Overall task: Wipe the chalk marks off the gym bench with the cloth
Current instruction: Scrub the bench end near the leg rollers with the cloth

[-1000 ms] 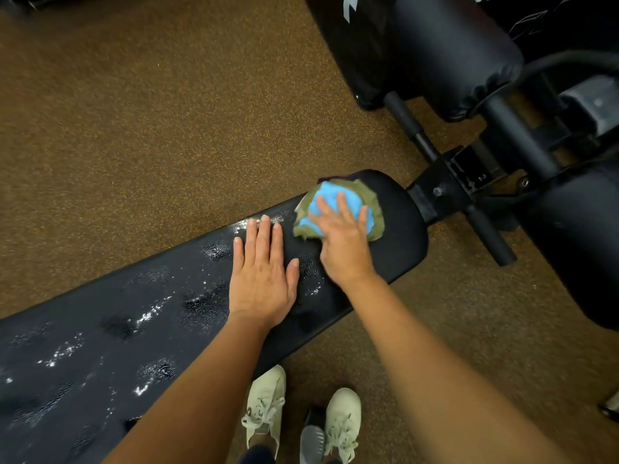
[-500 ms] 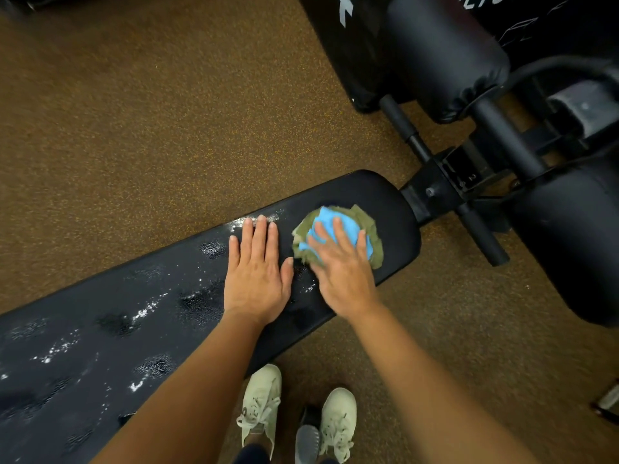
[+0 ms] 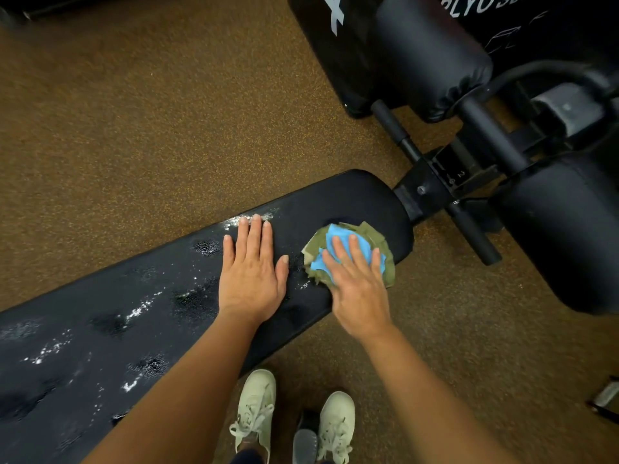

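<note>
Right hand (image 3: 360, 289) presses cloth (image 3: 348, 254) on bench (image 3: 335, 202).

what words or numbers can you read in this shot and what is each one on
"PLYO SO": white letters on the black plyo box, cut off at the frame's top edge.
"2": on the black metal adjustment bracket; the mark beside it is too small to read.
White X-like mark, partly cut off, further left: not readable as a word.
</note>
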A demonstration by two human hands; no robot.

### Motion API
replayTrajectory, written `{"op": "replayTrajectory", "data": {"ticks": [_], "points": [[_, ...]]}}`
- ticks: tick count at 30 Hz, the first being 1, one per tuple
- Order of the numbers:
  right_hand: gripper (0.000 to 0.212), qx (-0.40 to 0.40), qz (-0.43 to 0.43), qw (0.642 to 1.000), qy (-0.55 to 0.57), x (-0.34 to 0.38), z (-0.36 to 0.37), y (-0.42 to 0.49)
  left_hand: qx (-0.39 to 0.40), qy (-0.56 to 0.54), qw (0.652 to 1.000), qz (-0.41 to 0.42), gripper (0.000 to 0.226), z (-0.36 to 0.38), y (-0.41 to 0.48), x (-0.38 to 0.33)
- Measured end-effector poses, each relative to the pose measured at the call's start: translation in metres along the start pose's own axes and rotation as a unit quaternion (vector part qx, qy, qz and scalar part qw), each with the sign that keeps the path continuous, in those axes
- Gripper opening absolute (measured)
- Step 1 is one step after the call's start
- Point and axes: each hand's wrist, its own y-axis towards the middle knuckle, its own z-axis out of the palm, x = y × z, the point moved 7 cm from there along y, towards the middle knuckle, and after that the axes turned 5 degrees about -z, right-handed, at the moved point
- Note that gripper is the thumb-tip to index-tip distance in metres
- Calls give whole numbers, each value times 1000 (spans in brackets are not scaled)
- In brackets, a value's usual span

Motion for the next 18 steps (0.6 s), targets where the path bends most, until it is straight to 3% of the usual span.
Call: {"op": "replayTrajectory", "data": {"ticks": [5,7,10,12,14,18], "points": [[56,-7,179,984,-3,-32,-7,36,8,-2,1000,4,70,-2,0,-1],[52,-20,161,987,-1,-8,-6,42,6,-1,1000,5,70,-1,0,-1],[49,-11,51,999,6,32,2,18,-4,-7,1000,8,69,0,0,0],[46,-7,25,999,22,29,3,-1,-5,-12,1000,9,69,-1,0,0],[49,-24,53,998,25,4,-3,-1,-3,-13,1000,12,69,-2,-1,0],[56,-44,195,979,46,-27,-8,33,0,-9,1000,12,69,-2,-2,1]]}}
